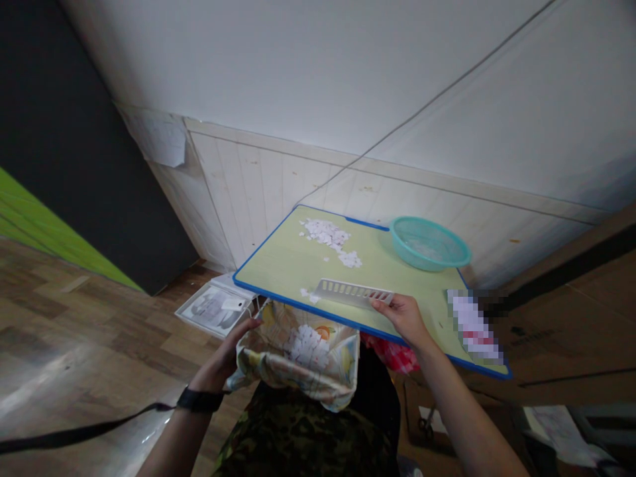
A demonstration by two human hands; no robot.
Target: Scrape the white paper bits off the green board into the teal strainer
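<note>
Fingers (pixel 385 306) of the right hand (pixel 405 318) are pinched on the near end of a flat slotted blade (pixel 352 293), which lies on the table just above its front edge, center of the frame. Left hand (pixel 231 351), lower center-left, has its fingers curled around the rim of a floppy printed bag (pixel 298 361), holding it open right under the table edge. Black band on that wrist.

Going big to small: pale wall (pixel 318 79) fills the top half, with white panelling below it. Wood floor (pixel 74 331) takes the left side. Then the yellow-green table (pixel 278 265) with blue trim, tilted across the middle. A teal basket (pixel 430 244) sits on its far right corner. The bag has a heap of white scraps inside. On the floor just left of it lies a flat white box (pixel 213 309). A pile of white scraps (pixel 330 238) sits on the table's far side, well apart from the blade, plus a few bits near the blade's tip.
</note>
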